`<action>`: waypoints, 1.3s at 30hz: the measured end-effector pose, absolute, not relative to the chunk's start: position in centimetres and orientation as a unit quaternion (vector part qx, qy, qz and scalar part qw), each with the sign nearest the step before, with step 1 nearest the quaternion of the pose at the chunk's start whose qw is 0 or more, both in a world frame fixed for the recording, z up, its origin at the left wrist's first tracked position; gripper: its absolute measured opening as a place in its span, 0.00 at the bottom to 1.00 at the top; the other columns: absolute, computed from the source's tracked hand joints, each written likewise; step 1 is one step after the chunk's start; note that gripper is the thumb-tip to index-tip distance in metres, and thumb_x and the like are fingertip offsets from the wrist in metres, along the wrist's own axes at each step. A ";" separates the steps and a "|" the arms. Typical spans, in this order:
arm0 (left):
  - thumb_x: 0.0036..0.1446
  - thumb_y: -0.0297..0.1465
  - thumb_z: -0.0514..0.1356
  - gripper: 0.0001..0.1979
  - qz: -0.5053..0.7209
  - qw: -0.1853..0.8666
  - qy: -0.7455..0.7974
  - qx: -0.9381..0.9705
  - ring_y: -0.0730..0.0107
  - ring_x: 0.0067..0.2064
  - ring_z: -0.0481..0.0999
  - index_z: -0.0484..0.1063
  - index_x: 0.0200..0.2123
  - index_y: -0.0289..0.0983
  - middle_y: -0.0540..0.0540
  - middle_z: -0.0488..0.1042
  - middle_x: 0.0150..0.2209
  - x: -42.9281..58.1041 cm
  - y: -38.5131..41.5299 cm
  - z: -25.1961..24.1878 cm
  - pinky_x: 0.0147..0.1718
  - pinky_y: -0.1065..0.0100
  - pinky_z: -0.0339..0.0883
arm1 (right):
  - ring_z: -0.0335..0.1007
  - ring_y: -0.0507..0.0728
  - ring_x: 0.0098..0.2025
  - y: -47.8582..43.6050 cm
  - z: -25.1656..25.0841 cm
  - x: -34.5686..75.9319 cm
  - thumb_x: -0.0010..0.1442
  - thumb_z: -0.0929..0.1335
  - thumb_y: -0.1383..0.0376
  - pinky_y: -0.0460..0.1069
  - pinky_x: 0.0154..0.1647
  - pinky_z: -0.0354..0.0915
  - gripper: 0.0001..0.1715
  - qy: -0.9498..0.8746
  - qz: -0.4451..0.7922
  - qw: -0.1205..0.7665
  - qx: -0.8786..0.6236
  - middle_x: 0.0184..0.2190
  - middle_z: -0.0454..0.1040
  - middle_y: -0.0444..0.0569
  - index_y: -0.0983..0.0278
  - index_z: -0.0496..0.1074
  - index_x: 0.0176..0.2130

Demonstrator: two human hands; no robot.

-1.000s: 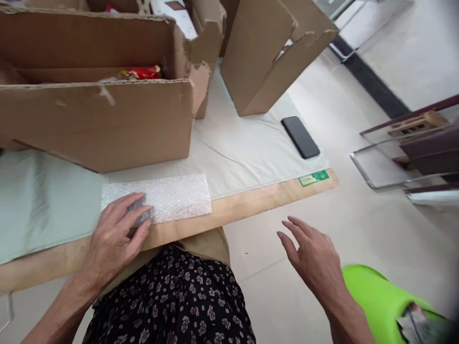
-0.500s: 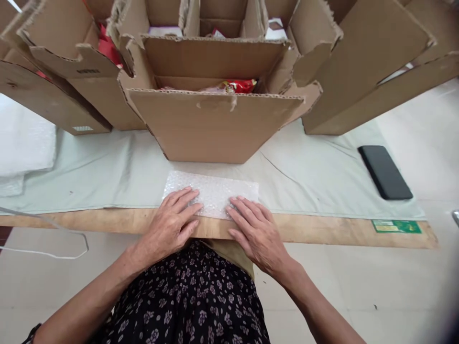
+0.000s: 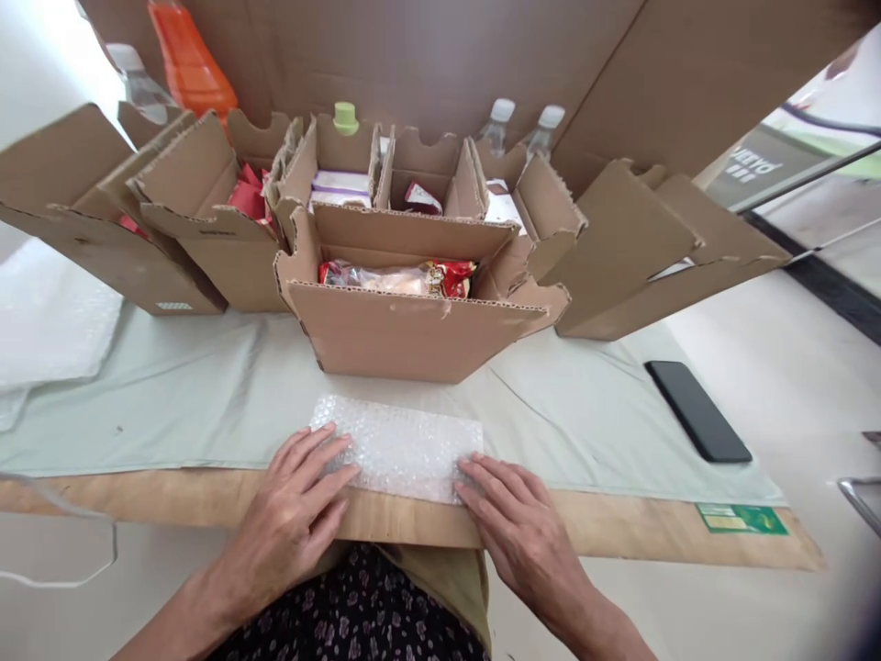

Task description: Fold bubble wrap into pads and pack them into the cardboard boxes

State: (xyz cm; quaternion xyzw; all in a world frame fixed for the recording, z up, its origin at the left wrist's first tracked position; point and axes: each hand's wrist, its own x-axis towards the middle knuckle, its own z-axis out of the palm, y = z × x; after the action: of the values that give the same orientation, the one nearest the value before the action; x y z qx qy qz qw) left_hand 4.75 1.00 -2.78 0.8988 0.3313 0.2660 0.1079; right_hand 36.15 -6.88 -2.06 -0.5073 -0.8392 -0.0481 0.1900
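A sheet of bubble wrap lies flat at the front edge of the table, partly on the pale green cloth. My left hand rests with its fingertips on the sheet's left end, fingers stretched out. At the right end, the fingertips of my right hand touch the wrap, its fingers also extended. Neither hand grips anything. Just beyond the sheet stands an open cardboard box, with a clear and red snack packet inside.
Behind it, several more open cardboard boxes form a row, with bottles further back. Stacked bubble wrap sheets lie at left. To the right are a black phone and a green card. A white cord hangs at lower left.
The head view has tilted upward, so the bottles and back panel now show. Both hands have moved slightly apart toward the ends of the bubble wrap, which stays flat.
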 end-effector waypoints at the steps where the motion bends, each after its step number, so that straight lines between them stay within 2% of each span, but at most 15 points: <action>1: 0.65 0.20 0.58 0.19 0.263 0.105 0.333 0.899 0.49 0.68 0.68 0.74 0.56 0.39 0.38 0.76 0.61 4.8 0.9 -2.8 0.63 0.39 0.69 | 0.78 0.61 0.58 -6.5 -2.1 36.0 0.65 0.63 0.78 0.59 0.54 0.72 0.21 -0.837 -0.052 0.206 -0.504 0.53 0.83 0.52 0.62 0.78 0.49; 4: 0.64 0.22 0.59 0.19 0.256 0.101 0.332 0.902 0.47 0.68 0.67 0.72 0.58 0.37 0.37 0.75 0.62 5.3 0.6 -3.0 0.63 0.38 0.69 | 0.81 0.59 0.51 -6.3 -1.5 35.2 0.65 0.63 0.79 0.57 0.52 0.72 0.20 -0.819 -0.033 0.270 -0.506 0.46 0.85 0.51 0.63 0.75 0.48; 8: 0.64 0.18 0.58 0.18 0.251 0.085 0.338 0.903 0.47 0.67 0.70 0.75 0.54 0.37 0.37 0.77 0.60 6.1 0.7 -3.0 0.63 0.37 0.69 | 0.81 0.57 0.43 -7.5 -0.5 33.8 0.64 0.65 0.78 0.57 0.50 0.71 0.21 -0.793 0.017 0.345 -0.502 0.39 0.84 0.49 0.62 0.73 0.53; 10: 0.64 0.16 0.56 0.18 0.259 0.083 0.346 0.898 0.47 0.65 0.72 0.78 0.51 0.38 0.38 0.79 0.59 6.2 1.0 -3.1 0.63 0.37 0.69 | 0.80 0.60 0.48 -8.4 -0.7 33.4 0.67 0.68 0.71 0.59 0.53 0.71 0.20 -0.800 0.029 0.340 -0.494 0.43 0.84 0.51 0.62 0.71 0.57; 13: 0.64 0.16 0.56 0.18 0.281 0.116 0.342 0.889 0.49 0.64 0.75 0.80 0.48 0.39 0.40 0.81 0.56 5.9 1.5 -3.4 0.63 0.37 0.69 | 0.74 0.66 0.61 -9.5 -2.1 33.3 0.68 0.71 0.58 0.64 0.60 0.69 0.28 -0.818 0.036 0.289 -0.496 0.56 0.80 0.60 0.65 0.68 0.62; 16: 0.64 0.16 0.56 0.19 0.300 0.177 0.328 0.878 0.53 0.64 0.76 0.79 0.49 0.40 0.41 0.82 0.55 5.6 1.6 -3.3 0.64 0.38 0.68 | 0.69 0.67 0.66 -9.9 -3.3 33.3 0.66 0.69 0.64 0.65 0.63 0.68 0.27 -0.816 0.039 0.278 -0.506 0.61 0.75 0.63 0.65 0.67 0.63; 19: 0.64 0.16 0.55 0.20 0.311 0.225 0.316 0.868 0.55 0.65 0.75 0.80 0.48 0.41 0.43 0.82 0.54 5.8 1.4 -2.5 0.65 0.41 0.68 | 0.72 0.64 0.63 -10.1 -3.2 33.3 0.65 0.68 0.69 0.62 0.61 0.69 0.19 -0.800 0.025 0.324 -0.505 0.56 0.80 0.58 0.62 0.73 0.55; 22: 0.65 0.16 0.53 0.20 0.308 0.242 0.286 0.875 0.57 0.67 0.73 0.80 0.47 0.41 0.42 0.81 0.55 7.2 1.5 -1.7 0.65 0.44 0.69 | 0.76 0.62 0.58 -11.0 -2.0 33.8 0.67 0.69 0.69 0.58 0.56 0.71 0.11 -0.782 -0.001 0.370 -0.501 0.49 0.83 0.54 0.60 0.75 0.48; 24: 0.65 0.15 0.53 0.20 0.307 0.236 0.247 0.888 0.57 0.67 0.72 0.80 0.46 0.40 0.41 0.81 0.56 9.1 2.0 -1.2 0.65 0.43 0.68 | 0.77 0.62 0.59 -12.3 -1.0 34.3 0.67 0.68 0.70 0.59 0.56 0.70 0.12 -0.774 -0.012 0.371 -0.513 0.48 0.84 0.53 0.60 0.76 0.49; 27: 0.64 0.15 0.54 0.18 0.338 0.205 0.159 0.904 0.55 0.68 0.70 0.80 0.44 0.39 0.40 0.81 0.56 13.3 3.4 -0.5 0.67 0.40 0.65 | 0.75 0.64 0.61 -15.2 0.2 35.2 0.64 0.67 0.73 0.61 0.57 0.69 0.19 -0.764 -0.045 0.349 -0.541 0.49 0.85 0.52 0.59 0.76 0.53; 32: 0.67 0.20 0.54 0.17 0.337 0.159 0.063 0.926 0.58 0.71 0.67 0.80 0.46 0.43 0.46 0.79 0.61 20.4 6.1 -0.2 0.68 0.42 0.63 | 0.74 0.67 0.62 -17.6 0.1 35.8 0.62 0.69 0.74 0.62 0.56 0.68 0.25 -0.714 -0.135 0.318 -0.609 0.51 0.84 0.53 0.58 0.76 0.56; 36: 0.62 0.15 0.53 0.23 0.290 0.154 0.087 0.941 0.50 0.73 0.63 0.77 0.54 0.38 0.37 0.72 0.66 20.5 6.4 -1.8 0.66 0.39 0.64 | 0.76 0.67 0.59 -16.0 -2.3 35.6 0.62 0.67 0.77 0.61 0.54 0.69 0.24 -0.676 -0.122 0.312 -0.657 0.54 0.81 0.57 0.59 0.74 0.54; 39: 0.55 0.12 0.53 0.30 0.242 0.208 0.098 0.943 0.47 0.73 0.61 0.73 0.59 0.36 0.34 0.70 0.67 17.5 4.9 -2.2 0.66 0.37 0.64 | 0.79 0.64 0.53 -14.8 -4.2 35.7 0.61 0.66 0.78 0.59 0.51 0.70 0.24 -0.667 -0.079 0.336 -0.661 0.54 0.81 0.56 0.59 0.74 0.53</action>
State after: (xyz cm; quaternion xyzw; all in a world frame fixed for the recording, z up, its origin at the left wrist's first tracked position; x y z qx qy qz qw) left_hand 17.50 4.88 -2.22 0.9426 0.0982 0.2423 0.2079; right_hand 35.73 -14.80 -4.18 -0.6606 -0.6666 -0.0790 0.3364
